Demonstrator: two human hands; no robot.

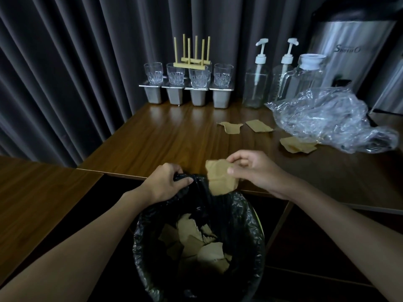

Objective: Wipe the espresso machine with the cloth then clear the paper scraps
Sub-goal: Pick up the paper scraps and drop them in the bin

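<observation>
Bin liner (250,236): slack black film; brown binned scraps (209,251) lie inside.
Left hand (165,182): fingers curled round the bunched liner rim, at the table (152,138) edge.
Right hand (250,168): thumb and fingertips pinch the held scrap (220,177) by its right edge, over the bin mouth.
Handling: light, creased, limp paper (may flutter when dropped); an edge pinch should do.
Table scraps (231,127): three lie flat farther back, one against the plastic bag (331,118); probably best lifted by a raised corner.
Steel machine (353,57): far right; no cloth in view.
</observation>
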